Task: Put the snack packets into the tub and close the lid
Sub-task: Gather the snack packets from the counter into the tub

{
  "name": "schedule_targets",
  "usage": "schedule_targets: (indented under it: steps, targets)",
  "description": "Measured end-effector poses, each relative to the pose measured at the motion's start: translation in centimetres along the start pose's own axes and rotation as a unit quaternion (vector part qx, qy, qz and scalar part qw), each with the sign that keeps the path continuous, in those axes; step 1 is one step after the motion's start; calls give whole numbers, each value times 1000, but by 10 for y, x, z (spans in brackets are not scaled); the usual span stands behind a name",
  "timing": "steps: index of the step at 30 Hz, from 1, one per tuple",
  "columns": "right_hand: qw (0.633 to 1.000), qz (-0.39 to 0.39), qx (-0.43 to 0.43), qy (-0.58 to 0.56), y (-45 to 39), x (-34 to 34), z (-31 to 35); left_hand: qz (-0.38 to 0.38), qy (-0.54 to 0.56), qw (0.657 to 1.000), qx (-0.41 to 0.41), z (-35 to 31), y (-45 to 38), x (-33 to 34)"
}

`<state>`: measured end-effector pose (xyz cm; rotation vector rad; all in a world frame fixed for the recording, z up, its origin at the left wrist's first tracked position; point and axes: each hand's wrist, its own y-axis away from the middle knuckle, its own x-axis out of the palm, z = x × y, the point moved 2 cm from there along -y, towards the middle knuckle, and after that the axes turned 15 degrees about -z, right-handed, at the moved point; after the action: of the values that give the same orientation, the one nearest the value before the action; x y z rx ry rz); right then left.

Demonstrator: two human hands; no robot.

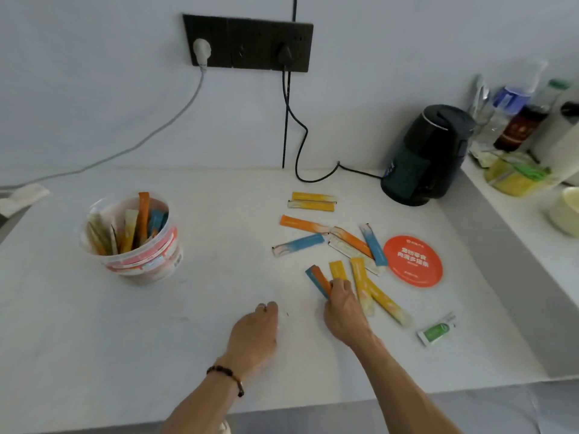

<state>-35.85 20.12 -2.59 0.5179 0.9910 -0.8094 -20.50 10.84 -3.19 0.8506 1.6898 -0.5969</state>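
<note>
A clear tub [141,258] with a pink label stands open at the left of the white counter, with several stick packets upright in it. More stick packets [351,242] in yellow, orange and blue lie scattered right of centre. The round orange lid [413,261] lies flat beside them. My right hand [343,308] grips a few packets [322,281], blue, orange and yellow, just off the counter. My left hand [257,330] rests on the counter with fingers curled and nothing in it.
A black kettle [429,155] stands at the back right, its cord running to a wall socket [247,45]. A small green-and-white sachet [437,329] lies near the right edge. Bottles and tubs [526,120] crowd a side shelf at the far right.
</note>
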Motion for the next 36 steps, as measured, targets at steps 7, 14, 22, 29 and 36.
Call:
schedule_targets:
  steps: [7,14,22,29,36]
  targets:
    - [995,-18,88,49,-32,-8,-31,-115,13,993,-28,-15,-112,-10]
    - [990,-14,109,86,-32,-3,-39,-75,20,990,-119,3,-154,-11]
    - [986,12,164,-40,-33,-9,-6,75,9,990,-120,25,-134,-22]
    - [970,-29,236,-58,-19,1,6,65,-14,994,-88,27,-128,-15]
    - [934,-17,221,-280,-24,-15,57,-41,291,947,-128,49,-104,-50]
